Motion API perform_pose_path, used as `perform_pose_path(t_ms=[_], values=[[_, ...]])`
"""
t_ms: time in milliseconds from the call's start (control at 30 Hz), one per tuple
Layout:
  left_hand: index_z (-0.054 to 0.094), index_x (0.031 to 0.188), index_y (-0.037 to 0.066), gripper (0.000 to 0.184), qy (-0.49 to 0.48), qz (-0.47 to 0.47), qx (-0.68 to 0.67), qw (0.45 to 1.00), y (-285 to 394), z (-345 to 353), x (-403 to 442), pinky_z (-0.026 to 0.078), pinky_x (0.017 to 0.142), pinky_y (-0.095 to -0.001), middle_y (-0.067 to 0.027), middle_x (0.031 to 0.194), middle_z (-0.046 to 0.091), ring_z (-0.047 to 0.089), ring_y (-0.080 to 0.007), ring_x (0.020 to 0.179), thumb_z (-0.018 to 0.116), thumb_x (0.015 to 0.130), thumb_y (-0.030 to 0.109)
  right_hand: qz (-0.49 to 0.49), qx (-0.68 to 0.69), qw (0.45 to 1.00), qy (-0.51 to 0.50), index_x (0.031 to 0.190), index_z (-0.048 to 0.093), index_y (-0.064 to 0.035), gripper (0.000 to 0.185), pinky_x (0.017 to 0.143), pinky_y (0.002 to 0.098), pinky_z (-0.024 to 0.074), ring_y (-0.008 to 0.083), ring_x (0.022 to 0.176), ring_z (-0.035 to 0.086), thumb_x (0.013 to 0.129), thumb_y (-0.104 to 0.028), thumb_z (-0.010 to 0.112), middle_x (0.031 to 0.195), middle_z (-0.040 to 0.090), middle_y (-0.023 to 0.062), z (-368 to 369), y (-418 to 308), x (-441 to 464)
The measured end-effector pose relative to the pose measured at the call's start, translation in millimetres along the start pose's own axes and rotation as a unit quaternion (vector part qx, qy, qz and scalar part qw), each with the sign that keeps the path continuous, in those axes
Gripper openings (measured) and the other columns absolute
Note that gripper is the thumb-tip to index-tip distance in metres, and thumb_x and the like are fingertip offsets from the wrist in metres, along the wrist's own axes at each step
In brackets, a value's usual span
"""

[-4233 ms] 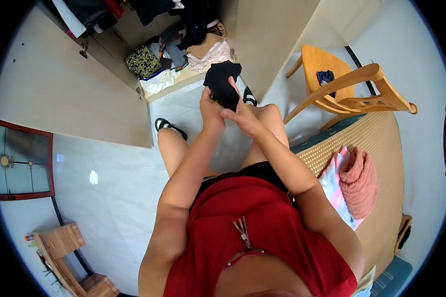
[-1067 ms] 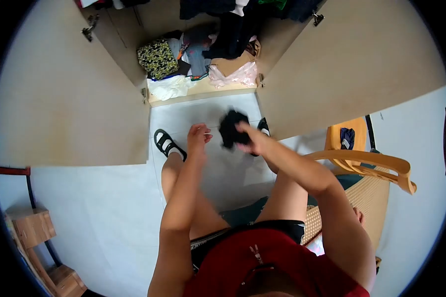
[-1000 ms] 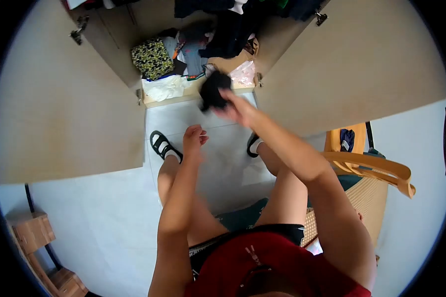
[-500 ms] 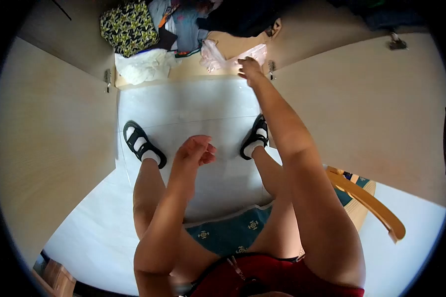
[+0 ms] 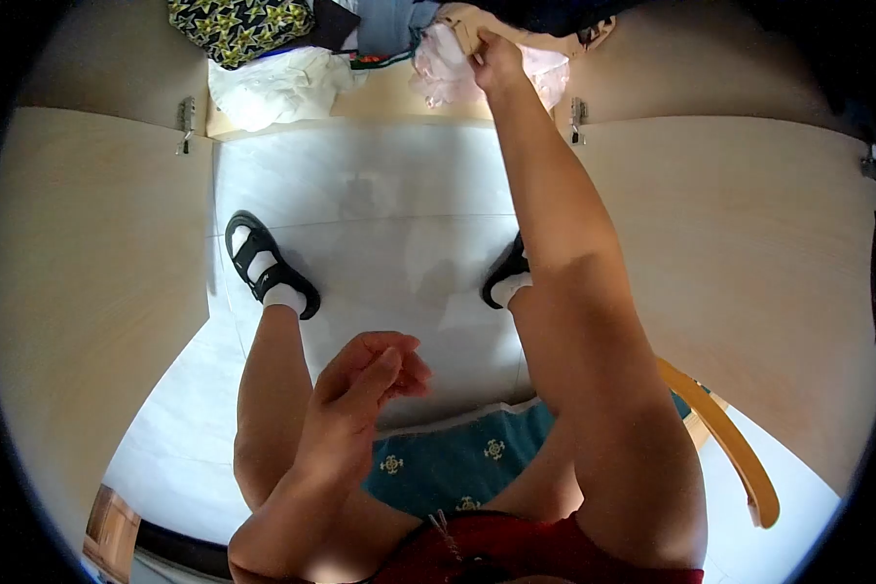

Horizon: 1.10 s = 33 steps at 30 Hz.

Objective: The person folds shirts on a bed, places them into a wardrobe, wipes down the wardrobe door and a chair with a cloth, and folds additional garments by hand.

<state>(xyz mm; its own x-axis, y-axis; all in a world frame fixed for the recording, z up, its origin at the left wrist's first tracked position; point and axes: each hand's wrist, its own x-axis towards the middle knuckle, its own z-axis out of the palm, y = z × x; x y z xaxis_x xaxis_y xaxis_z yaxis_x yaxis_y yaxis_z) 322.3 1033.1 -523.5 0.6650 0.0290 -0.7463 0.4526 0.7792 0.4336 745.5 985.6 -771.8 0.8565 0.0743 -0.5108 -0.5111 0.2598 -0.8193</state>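
My right hand [image 5: 494,60] reaches into the bottom of the wardrobe, its fingers closed on the edge of a tan cloth [image 5: 465,21] above the pale pink cloth [image 5: 443,70]. Over the floor near my lap, my left hand [image 5: 372,375] hangs with its fingers curled together, and nothing shows in it. A white cloth [image 5: 280,88] lies at the left of the wardrobe base, below a black and yellow patterned bundle [image 5: 238,27]. Blue-grey clothing [image 5: 387,27] sits between the patterned bundle and the tan cloth. The black cloth cannot be made out.
Open wardrobe doors stand at the left [image 5: 97,263] and right [image 5: 740,263]. My sandalled feet rest on the tiled floor [image 5: 389,214]. A wooden chair's curved rail [image 5: 725,443] shows at the lower right, and teal patterned fabric [image 5: 438,467] lies beneath my legs.
The black cloth has left my right hand, which has moved forward into the wardrobe and closed on the tan cloth. The view has tilted down and come closer to the wardrobe.
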Motion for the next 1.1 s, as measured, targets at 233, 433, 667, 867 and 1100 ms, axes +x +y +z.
perform_pose_path(t_ms=[233,433,667,867,1100], values=[[0.059,0.109,0.003,0.024,0.005,-0.033,-0.010,0.999,0,3,0,0.048,0.082,-0.0326,-0.0092,0.090,0.063,0.061,-0.0172,0.088,0.051,0.096,0.021,-0.014,-0.402,0.909,0.112,0.098,0.057,-0.0038,0.026,0.069,0.0341,0.0484,0.0253,0.075,0.055,0.082,-0.023,0.065,0.087,0.056,0.0120,-50,11,54],[0.059,0.108,0.003,0.025,0.028,-0.055,-0.015,0.998,-5,-1,2,0.047,0.083,-0.0337,-0.0086,0.089,0.063,0.060,-0.0173,0.087,0.055,0.094,0.024,-0.321,-0.445,0.786,0.284,0.105,0.064,-0.0031,0.032,0.089,0.0361,0.0461,0.0286,0.103,0.058,0.078,-0.020,0.061,0.111,0.062,0.0243,-99,-52,37],[0.060,0.106,0.003,0.024,0.070,-0.069,-0.024,0.995,0,-3,5,0.047,0.083,-0.0339,-0.0094,0.090,0.063,0.060,-0.0180,0.086,0.057,0.093,0.023,-0.302,-0.483,0.820,-0.052,0.095,0.061,-0.0046,0.012,0.084,0.0397,0.0505,0.0240,0.089,0.063,0.089,-0.012,0.054,0.097,0.064,0.0082,-131,-117,88],[0.056,0.104,0.003,0.027,0.060,-0.074,0.013,0.995,0,-1,7,0.047,0.076,-0.0311,-0.0087,0.087,0.061,0.060,-0.0189,0.081,0.055,0.093,0.028,-0.061,-0.290,0.951,-0.084,0.107,0.051,-0.0028,0.016,0.089,0.0388,0.0507,0.0239,0.093,0.062,0.094,-0.011,0.048,0.100,0.062,0.0094,-130,-145,74],[0.061,0.105,0.005,0.026,0.051,-0.024,-0.005,0.998,-7,-4,4,0.047,0.081,-0.0319,-0.0070,0.087,0.063,0.059,-0.0166,0.085,0.056,0.093,0.027,-0.152,-0.209,0.963,-0.076,0.118,0.052,-0.0021,0.027,0.097,0.0408,0.0447,0.0239,0.107,0.055,0.095,-0.013,0.045,0.116,0.057,0.0102,-129,-190,70]])
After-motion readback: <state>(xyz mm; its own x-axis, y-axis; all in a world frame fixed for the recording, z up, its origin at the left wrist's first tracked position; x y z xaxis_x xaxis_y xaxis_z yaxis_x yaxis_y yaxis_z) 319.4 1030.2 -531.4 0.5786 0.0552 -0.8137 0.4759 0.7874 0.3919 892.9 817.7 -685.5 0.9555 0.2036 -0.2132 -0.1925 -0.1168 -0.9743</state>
